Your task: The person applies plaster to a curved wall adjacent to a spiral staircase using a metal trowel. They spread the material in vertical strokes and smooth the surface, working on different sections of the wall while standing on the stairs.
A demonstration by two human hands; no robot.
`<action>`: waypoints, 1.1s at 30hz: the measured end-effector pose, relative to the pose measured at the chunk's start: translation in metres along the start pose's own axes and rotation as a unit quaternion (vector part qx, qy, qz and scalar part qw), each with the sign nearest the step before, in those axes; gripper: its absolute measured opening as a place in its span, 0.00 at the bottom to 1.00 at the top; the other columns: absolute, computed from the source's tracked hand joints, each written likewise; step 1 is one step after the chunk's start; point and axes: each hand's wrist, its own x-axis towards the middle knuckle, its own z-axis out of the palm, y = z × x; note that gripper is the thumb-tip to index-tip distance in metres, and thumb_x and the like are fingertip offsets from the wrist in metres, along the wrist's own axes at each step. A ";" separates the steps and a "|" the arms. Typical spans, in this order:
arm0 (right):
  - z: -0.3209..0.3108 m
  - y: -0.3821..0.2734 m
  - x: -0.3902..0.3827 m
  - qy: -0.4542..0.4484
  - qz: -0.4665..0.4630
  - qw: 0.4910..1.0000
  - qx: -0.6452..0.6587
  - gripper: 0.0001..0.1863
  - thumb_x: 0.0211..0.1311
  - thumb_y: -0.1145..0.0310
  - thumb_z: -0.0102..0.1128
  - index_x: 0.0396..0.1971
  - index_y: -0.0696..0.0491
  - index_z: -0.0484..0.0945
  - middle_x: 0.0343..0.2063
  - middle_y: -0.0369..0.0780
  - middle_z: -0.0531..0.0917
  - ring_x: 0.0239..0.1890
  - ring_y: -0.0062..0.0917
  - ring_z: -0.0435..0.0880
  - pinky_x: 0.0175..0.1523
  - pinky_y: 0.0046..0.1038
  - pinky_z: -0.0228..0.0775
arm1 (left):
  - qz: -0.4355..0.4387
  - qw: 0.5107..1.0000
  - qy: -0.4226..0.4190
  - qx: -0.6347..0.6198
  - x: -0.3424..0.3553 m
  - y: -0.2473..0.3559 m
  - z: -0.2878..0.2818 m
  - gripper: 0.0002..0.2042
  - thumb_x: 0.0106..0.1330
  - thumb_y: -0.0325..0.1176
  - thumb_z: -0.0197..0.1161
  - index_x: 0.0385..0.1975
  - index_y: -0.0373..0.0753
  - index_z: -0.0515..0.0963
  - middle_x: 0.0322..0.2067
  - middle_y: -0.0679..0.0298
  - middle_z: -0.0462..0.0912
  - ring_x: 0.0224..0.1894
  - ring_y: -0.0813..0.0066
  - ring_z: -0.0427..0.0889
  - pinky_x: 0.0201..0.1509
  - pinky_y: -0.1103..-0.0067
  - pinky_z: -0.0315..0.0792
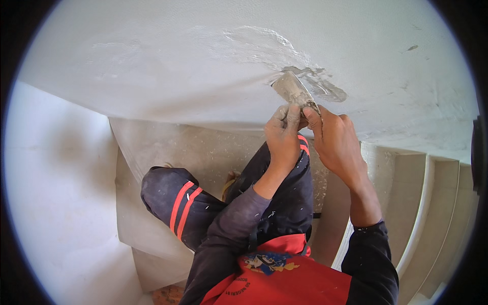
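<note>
White plastered wall (152, 61), wet patch (325, 89); left hand (282, 137), right hand (335, 140) gripping putty knife (294, 90); stairs (437, 203) beside.

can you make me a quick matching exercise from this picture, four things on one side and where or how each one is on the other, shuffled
Things:
1. putty knife
2. wet filler patch
3. stairs
4. trousers

Places or states:
A. dark with red stripes
B. pale steps at the lower right
C. grey smear on the white wall
D. gripped by left hand and right hand, blade pressed to the wall

Pairs: 1-D, 2-C, 3-B, 4-A
</note>
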 end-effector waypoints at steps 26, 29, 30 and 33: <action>0.015 0.005 0.002 0.057 -0.044 0.997 -0.036 0.15 0.65 0.65 0.51 0.27 0.63 0.75 0.10 0.53 0.72 0.17 0.51 0.74 0.23 0.44 0.64 | -0.044 0.999 0.013 0.014 0.009 0.004 -0.003 0.15 0.70 0.38 0.53 0.34 0.30 0.77 0.31 0.61 0.81 0.33 0.79 0.80 0.41 0.80 0.75; 0.025 -0.009 0.017 0.052 -0.050 0.997 -0.036 0.14 0.65 0.66 0.51 0.28 0.63 0.75 0.10 0.52 0.72 0.16 0.51 0.74 0.22 0.43 0.63 | 0.000 1.000 0.026 -0.016 0.022 0.009 -0.018 0.15 0.70 0.38 0.53 0.32 0.32 0.78 0.32 0.63 0.81 0.34 0.79 0.79 0.42 0.80 0.75; 0.025 -0.015 0.019 0.047 -0.058 0.996 -0.041 0.14 0.65 0.66 0.50 0.29 0.63 0.75 0.10 0.52 0.72 0.16 0.50 0.74 0.22 0.43 0.63 | -0.016 0.999 0.027 -0.025 0.018 0.008 -0.017 0.15 0.70 0.39 0.53 0.32 0.32 0.77 0.32 0.63 0.81 0.34 0.79 0.79 0.42 0.80 0.75; 0.016 -0.007 0.009 0.041 -0.107 0.991 -0.074 0.14 0.65 0.67 0.50 0.29 0.64 0.75 0.10 0.54 0.71 0.17 0.51 0.74 0.23 0.44 0.64 | -0.040 0.998 0.023 -0.039 0.013 0.015 -0.010 0.15 0.70 0.39 0.54 0.32 0.31 0.77 0.31 0.62 0.81 0.34 0.79 0.79 0.41 0.80 0.75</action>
